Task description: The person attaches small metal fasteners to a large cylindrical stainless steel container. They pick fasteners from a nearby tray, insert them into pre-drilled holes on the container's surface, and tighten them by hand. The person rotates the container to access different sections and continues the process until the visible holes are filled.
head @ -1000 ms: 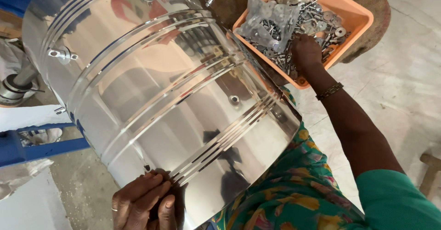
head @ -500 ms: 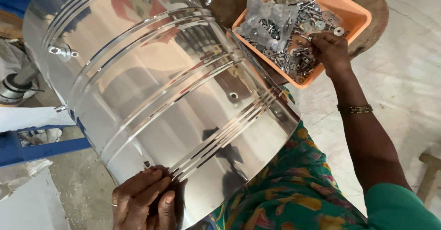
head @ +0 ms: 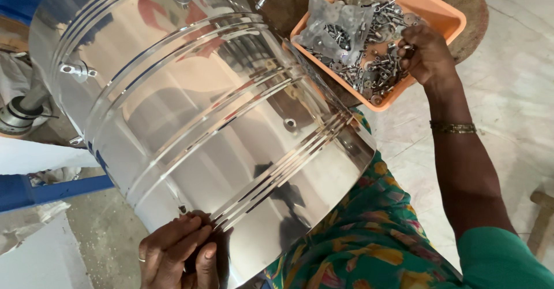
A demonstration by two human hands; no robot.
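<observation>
Fingers [head: 412, 49] of the right hand [head: 426, 55] curl down among loose metal fasteners [head: 378, 72] in an orange plastic tray [head: 444, 17]; they appear to pinch a small piece, though the view is too cluttered to say which one, or whether it is truly gripped. Just beyond these fingertips lie crumpled clear plastic bags [head: 337, 23] holding more hardware. A thin bangle [head: 453, 128] circles the wrist behind the hand, and a green sleeve [head: 508, 260] covers the upper arm.

Fingers [head: 193, 240] of the left hand [head: 176, 254] lie flat and spread against the near rim of a large polished steel drum [head: 196, 110], pressing on its wall rather than closing around it; a ring shows on one finger. From these fingers the drum extends away and upward, tilted on its side across a lap covered in flower-printed cloth [head: 358, 237]. Raised ribs run around its mirror surface, and small studs [head: 75, 69] project from the far wall. Drum and tray sit close together, the tray just past the drum's right edge.
</observation>
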